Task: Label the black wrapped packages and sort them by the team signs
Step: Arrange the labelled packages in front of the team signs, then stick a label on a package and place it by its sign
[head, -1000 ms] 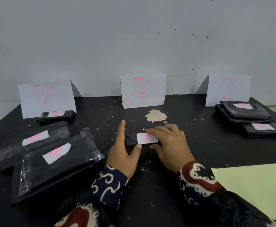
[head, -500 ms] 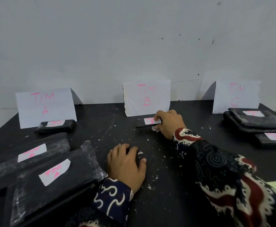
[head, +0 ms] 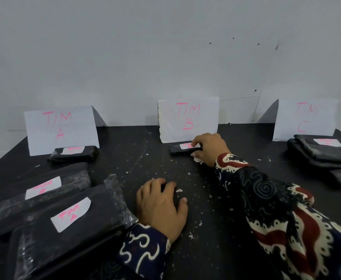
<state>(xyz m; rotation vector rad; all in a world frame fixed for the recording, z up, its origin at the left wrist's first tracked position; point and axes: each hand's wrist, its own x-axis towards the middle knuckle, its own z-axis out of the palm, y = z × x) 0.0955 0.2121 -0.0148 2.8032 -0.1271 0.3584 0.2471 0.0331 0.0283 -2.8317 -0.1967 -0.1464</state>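
Here, my right hand (head: 210,147) reaches across the black bench (head: 145,162), its grip pinched on a small black package (head: 180,150) lying just in front of the TIM B sign (head: 187,119). My left hand (head: 162,205) rests on the bench, fingers loosely curled, holding nothing.

Progress looks well along, in my judgement. 1 labelled package (head: 72,154) sits by the TIM A sign (head: 60,129). 2 larger packages (head: 64,217) near my left, marked in pink "TIM A", seem not yet sorted. A stack (head: 323,152) lies beside the TIM C sign (head: 305,120); its label writing is too blurred to read.
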